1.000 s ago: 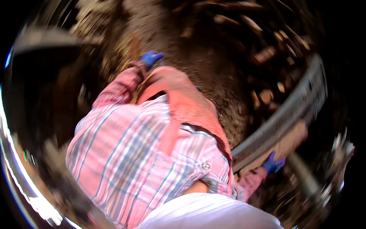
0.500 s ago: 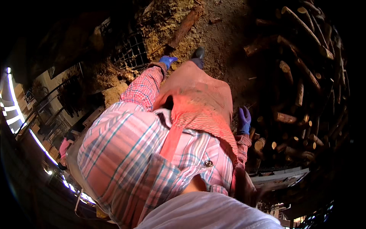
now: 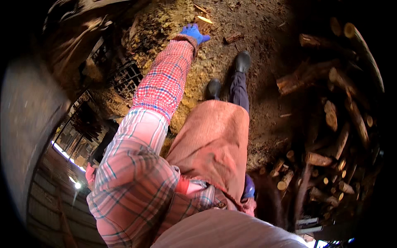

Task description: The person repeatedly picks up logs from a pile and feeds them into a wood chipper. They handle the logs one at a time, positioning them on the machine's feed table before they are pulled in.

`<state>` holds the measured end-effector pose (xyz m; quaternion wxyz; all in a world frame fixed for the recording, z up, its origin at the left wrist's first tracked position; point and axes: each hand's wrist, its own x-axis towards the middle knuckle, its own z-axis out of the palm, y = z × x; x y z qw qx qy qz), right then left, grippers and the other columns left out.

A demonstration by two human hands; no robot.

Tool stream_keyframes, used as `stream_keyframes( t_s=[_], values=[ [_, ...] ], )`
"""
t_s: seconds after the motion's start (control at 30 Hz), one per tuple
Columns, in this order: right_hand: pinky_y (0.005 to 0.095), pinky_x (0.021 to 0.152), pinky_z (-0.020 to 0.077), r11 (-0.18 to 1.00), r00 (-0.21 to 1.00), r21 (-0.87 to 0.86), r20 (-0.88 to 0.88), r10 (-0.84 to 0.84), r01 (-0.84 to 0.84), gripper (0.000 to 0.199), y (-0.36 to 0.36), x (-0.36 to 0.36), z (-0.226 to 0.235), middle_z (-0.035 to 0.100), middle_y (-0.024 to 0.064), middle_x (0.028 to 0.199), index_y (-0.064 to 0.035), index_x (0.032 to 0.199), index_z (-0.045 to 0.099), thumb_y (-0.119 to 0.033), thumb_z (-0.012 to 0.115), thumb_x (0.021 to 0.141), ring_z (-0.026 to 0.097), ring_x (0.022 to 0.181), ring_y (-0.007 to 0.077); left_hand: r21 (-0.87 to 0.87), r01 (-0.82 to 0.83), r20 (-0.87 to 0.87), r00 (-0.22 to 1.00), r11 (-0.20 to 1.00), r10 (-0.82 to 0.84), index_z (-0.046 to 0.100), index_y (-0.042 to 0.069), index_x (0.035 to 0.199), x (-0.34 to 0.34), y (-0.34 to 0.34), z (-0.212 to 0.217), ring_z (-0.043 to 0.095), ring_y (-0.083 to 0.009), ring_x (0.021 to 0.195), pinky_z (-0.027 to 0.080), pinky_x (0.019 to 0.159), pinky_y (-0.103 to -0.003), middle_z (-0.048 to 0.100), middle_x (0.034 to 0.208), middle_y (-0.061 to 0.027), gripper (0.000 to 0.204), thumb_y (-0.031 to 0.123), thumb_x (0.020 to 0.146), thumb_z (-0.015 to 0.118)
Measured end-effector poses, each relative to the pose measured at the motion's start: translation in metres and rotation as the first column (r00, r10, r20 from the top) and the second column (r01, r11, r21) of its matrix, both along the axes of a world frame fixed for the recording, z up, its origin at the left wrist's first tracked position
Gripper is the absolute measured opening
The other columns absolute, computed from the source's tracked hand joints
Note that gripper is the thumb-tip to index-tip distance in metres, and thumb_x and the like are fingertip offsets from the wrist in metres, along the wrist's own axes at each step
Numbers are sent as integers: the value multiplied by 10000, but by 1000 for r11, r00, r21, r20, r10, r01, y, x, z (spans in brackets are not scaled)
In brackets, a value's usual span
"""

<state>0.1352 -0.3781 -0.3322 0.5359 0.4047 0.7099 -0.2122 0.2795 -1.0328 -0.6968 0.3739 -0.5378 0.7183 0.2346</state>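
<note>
My left hand [image 3: 193, 32], in a blue glove, is stretched far out over sawdust-covered ground [image 3: 215, 62], fingers apart and holding nothing. A short chunk of wood [image 3: 233, 38] and a pale splinter [image 3: 205, 19] lie just beyond it. My right hand [image 3: 249, 189], also in a blue glove, hangs by my hip, mostly hidden behind a reddish apron [image 3: 215, 140]; its grip cannot be made out. I wear a plaid shirt, and my black boots [image 3: 242, 61] stand on the dirt.
A big pile of cut logs [image 3: 331, 115] fills the right side, close to my right leg. A dark metal grate [image 3: 128, 76] and shadowed machinery stand at the left. Loose wood scraps dot the ground ahead.
My left arm has stretched farther out over the ground. My right hand has dropped from beside the log pile to my hip. The view has swung, showing my legs and boots.
</note>
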Motion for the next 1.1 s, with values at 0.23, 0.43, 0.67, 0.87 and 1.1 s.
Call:
stream_keyframes(
  t_s=[0.23, 0.43, 0.67, 0.87, 1.1],
  values=[
    [249, 614, 379, 974, 997, 216, 13, -74, 70, 228, -59, -44, -26, 506, -11, 865, -95, 965, 527, -306, 569, 888, 463, 740, 118, 57, 222, 209, 951, 973, -229, 277, 52, 1419, -74, -55, -131, 221, -401, 1357, 212, 1089, -516, 252, 1471, -203, 1091, 780, 656, 555],
    [250, 661, 406, 969, 992, 214, -21, -124, 126, 293, -65, -57, -26, 535, 5, 956, -86, 1071, 522, -310, 576, 891, 503, 814, 137, 198, 400, 91, 901, 895, -423, 632, 78, 1118, -88, -52, -87, 595, -316, 1061, 474, 902, -423, 608, 1165, -150, 420, 330, 791, 555],
    [252, 717, 438, 956, 947, 24, -148, -284, 291, 392, -45, -28, -23, 569, 23, 1062, -76, 1196, 516, -315, 585, 894, 549, 900, 159, -60, 571, -42, 818, 819, -574, 387, 82, 1312, 20, 66, 87, 432, -409, 1156, 391, 934, -527, 443, 1282, -210, 801, 483, 684, 682],
    [292, 858, 432, 928, 871, -371, -447, -204, 26, 428, -2, -7, -67, 545, 67, 1211, -65, 1259, 500, -302, 567, 910, 540, 1036, 188, 37, 495, 115, 861, 868, -495, 429, 105, 1233, 53, 138, 235, 445, -331, 1099, 399, 904, -504, 450, 1160, -145, 746, 490, 654, 701],
    [508, 984, 391, 187, 819, -908, 231, -525, 376, 613, -159, 24, -59, 347, 141, 1413, -109, 1441, 225, -365, 445, 929, 371, 1280, 348, -549, 456, -341, 643, 700, -686, 426, 81, 1195, 4, 246, 453, 453, -361, 1051, 397, 862, -482, 436, 1143, -201, 739, 451, 618, 701]
  ],
)
